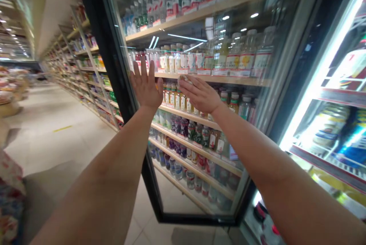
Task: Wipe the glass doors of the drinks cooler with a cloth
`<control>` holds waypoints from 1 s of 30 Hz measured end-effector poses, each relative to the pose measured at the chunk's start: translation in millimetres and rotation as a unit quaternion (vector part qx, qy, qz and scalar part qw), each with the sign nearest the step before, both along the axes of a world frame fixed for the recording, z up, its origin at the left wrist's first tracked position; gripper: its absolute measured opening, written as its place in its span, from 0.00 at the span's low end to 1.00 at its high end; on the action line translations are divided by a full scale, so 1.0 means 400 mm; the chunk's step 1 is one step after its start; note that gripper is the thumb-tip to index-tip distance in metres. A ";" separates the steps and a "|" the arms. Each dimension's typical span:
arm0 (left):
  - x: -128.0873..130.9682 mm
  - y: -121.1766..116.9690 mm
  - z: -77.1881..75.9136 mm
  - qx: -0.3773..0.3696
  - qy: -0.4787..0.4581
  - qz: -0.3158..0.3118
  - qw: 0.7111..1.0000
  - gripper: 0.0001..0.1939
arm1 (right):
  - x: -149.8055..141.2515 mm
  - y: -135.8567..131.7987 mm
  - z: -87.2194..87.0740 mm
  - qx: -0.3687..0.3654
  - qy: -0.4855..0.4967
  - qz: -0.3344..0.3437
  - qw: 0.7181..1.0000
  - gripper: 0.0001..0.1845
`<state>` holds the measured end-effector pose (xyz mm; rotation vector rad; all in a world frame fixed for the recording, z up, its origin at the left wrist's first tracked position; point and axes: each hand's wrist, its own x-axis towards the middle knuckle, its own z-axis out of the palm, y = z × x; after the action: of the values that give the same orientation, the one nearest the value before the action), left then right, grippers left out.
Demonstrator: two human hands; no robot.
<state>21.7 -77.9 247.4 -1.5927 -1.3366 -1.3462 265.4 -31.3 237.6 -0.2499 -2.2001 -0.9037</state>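
My left hand [145, 86] is open, fingers spread and pointing up, palm flat against the glass door [257, 96] of a drinks cooler. My right hand [200, 94] lies against the same glass just to the right. Its fingers are together and point left, pressing a small pale thing [183, 78], perhaps a cloth, onto the pane. Behind the glass, shelves [200, 79] hold rows of bottled drinks. The door stands swung out towards the aisle, and its black frame [114, 58] runs down past my left hand.
An open lit cooler bay [337, 115] with bottles is at the right. Long store shelves [85, 73] run down the left side of a tiled aisle [57, 130]. Packaged goods [10, 199] sit at the lower left edge.
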 end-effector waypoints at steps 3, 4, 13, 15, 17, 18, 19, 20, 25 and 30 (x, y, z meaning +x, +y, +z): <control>0.002 0.002 0.000 0.007 -0.011 -0.022 1.000 0.51 | -0.001 0.005 -0.006 0.010 0.006 -0.002 1.000 0.33; 0.002 0.002 0.000 0.007 -0.014 -0.023 1.000 0.50 | -0.001 0.007 -0.007 0.013 0.007 -0.002 1.000 0.33; -0.007 0.003 -0.002 0.003 0.012 0.011 1.000 0.47 | 0.002 0.009 -0.014 0.008 0.008 -0.003 1.000 0.33; -0.005 -0.002 -0.005 0.009 0.014 0.014 1.000 0.43 | 0.003 0.009 -0.016 0.014 0.011 -0.003 1.000 0.34; -0.004 -0.005 -0.007 0.012 0.014 0.014 1.000 0.41 | 0.003 0.008 -0.017 0.023 0.011 -0.001 1.000 0.34; -0.004 -0.006 -0.007 0.013 0.013 0.014 1.000 0.40 | 0.004 0.008 -0.017 0.027 0.010 -0.001 1.000 0.34; -0.005 -0.005 -0.008 0.011 0.011 0.015 1.000 0.40 | 0.004 0.008 -0.017 0.030 0.009 0.000 1.000 0.34; -0.006 -0.003 -0.009 0.009 0.010 0.015 1.000 0.40 | 0.004 0.007 -0.017 0.033 0.007 -0.001 0.999 0.34; -0.013 0.009 -0.010 0.011 0.007 0.011 1.000 0.43 | 0.002 0.004 -0.017 0.019 0.009 -0.009 1.000 0.33; -0.013 0.014 -0.009 0.003 -0.002 0.005 1.000 0.47 | 0.004 0.002 -0.018 0.003 0.007 -0.007 1.000 0.33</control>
<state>16.5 -72.5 243.9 -1.5790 -1.3403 -1.3455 267.0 -30.6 230.4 -0.2691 -2.1847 -0.9123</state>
